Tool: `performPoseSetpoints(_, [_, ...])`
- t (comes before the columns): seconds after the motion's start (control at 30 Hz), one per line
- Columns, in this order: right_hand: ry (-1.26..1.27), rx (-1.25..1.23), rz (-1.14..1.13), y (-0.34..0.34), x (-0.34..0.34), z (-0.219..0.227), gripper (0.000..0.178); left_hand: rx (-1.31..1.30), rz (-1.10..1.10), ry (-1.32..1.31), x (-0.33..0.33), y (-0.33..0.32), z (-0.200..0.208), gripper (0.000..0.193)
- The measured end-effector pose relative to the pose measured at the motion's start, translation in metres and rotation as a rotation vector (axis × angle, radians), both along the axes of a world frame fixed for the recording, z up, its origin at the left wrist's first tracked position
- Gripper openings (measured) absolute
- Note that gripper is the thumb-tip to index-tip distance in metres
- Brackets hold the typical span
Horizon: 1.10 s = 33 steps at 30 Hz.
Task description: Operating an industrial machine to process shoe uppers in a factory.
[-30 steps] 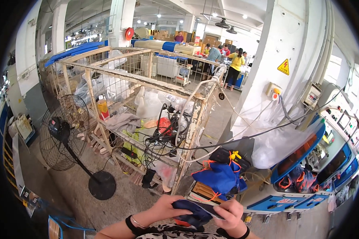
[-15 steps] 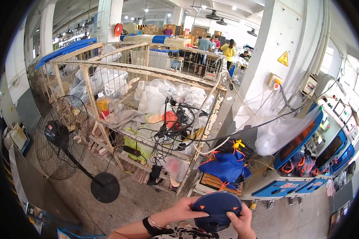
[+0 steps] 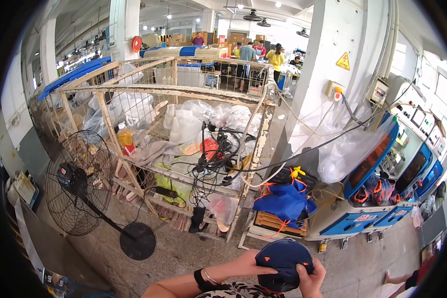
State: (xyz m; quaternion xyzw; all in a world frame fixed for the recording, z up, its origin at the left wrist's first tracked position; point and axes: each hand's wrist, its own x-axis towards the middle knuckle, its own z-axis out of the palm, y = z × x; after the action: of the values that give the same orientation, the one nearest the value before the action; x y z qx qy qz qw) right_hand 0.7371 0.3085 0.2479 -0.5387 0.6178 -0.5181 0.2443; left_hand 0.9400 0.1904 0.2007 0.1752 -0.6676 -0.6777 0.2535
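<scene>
Near the lower edge, both my hands hold a dark navy shoe upper (image 3: 284,259), a rounded piece with small orange triangles on its surface. My left hand (image 3: 251,264) grips its left side, thumb lying across the front. My right hand (image 3: 312,278) pinches the right edge, its thumb pressed on the front face. Most of the fingers are hidden behind the piece. A black band and a light bracelet circle my left wrist.
A rusty wire cage cart (image 3: 203,94) holds plastic bags and tangled black cables (image 3: 218,149). A black floor fan (image 3: 77,181) stands left. Blue cloth (image 3: 283,202) lies on a wooden stack. Blue-and-white machines (image 3: 350,223) line the right, where a person's leg (image 3: 400,279) shows.
My view has shifted, and my hands with the shoe upper now appear farther right. A person's leg has come into sight at the lower right.
</scene>
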Motion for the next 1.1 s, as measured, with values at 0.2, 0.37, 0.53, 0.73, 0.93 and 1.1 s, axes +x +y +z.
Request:
performPoseSetpoints(0.2, [0.023,0.013,0.003,0.007,-0.018,0.015,0.016,-0.017,0.053,0.106,-0.024,0.004,0.007,0.039])
performPoseSetpoints(0.37, [0.384,-0.252,0.104,0.006,-0.047,0.029,0.023,0.005,0.067,0.133,-0.048,0.010,0.011,0.034])
performPoseSetpoints(0.53, [-0.108,-0.124,0.081,0.022,-0.075,0.005,0.032,0.047,0.035,0.121,-0.067,0.017,0.009,0.033])
performPoseSetpoints(0.73, [-0.276,-0.040,0.110,0.027,-0.092,-0.004,0.031,0.064,0.086,0.127,-0.078,0.025,0.012,0.034])
performPoseSetpoints(0.93, [0.121,-0.110,0.009,0.021,-0.090,-0.005,0.021,0.005,0.062,0.046,-0.077,0.028,0.006,0.038])
performPoseSetpoints(1.1, [0.311,-0.228,-0.010,0.019,-0.074,0.012,0.019,0.074,0.170,0.098,-0.073,0.031,-0.005,0.031])
